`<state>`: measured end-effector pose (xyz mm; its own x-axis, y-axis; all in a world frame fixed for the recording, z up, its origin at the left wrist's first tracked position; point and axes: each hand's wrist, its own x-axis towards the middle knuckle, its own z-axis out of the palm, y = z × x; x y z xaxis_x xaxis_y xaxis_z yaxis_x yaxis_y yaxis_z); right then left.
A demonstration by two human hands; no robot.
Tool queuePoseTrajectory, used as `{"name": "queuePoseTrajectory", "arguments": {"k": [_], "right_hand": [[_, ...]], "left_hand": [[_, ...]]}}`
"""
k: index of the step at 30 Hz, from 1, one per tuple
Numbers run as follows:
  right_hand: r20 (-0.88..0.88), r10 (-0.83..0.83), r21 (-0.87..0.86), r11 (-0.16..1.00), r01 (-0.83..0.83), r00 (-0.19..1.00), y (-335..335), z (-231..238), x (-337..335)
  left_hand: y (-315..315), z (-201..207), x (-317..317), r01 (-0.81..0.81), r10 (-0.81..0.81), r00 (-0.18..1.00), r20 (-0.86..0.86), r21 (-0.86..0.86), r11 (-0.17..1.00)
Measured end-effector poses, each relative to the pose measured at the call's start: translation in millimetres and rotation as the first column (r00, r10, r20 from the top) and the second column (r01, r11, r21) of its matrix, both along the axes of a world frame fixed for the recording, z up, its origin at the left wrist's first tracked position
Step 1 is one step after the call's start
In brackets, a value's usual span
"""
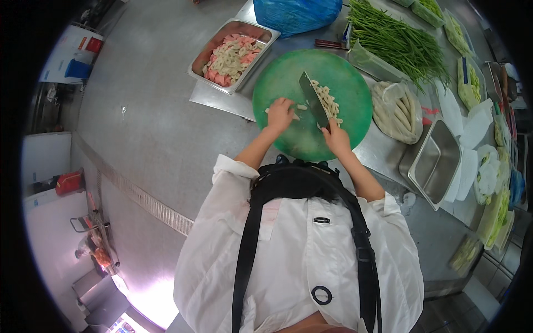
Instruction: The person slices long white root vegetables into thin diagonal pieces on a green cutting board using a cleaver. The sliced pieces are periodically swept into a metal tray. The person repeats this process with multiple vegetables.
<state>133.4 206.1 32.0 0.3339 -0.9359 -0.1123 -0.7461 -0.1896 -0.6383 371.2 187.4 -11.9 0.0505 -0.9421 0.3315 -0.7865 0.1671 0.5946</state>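
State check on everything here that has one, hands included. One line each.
Right hand: closed on the cleaver handle
Left hand: fingers bent, at the board
Cleaver: held; board contact unclear
Green cutting board: in use, lying flat
Pale pieces: cut, loose beside the blade
Upper-left steel pan: uncovered, holding pink and pale pieces
Right steel pan: uncovered
Green stalks: long, bunched

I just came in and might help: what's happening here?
A person's right hand grips a cleaver over a round green board, its blade beside pale cut pieces. The left hand is over the board, near loose bits; whether it holds one is unclear. A metal pan of pink and pale pieces stands to the left; a clear bag lies to the right.
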Motion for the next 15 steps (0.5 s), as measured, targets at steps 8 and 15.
{"name": "queuePoseTrajectory", "arguments": {"k": [8,15], "right_hand": [[-0.131,0.234,0.083,0.971,-0.225,0.963,18.5,16.6,-23.5],[-0.147,0.281,0.076,0.959,-0.272,0.948,26.9,47.4,-32.6]], "left_hand": [[29.4,-3.2,11.9,0.064,-0.058,0.962,0.266,-0.013,0.998],[31.4,-10.9,4.8,-0.026,0.047,0.944,0.328,-0.068,0.997]]}}
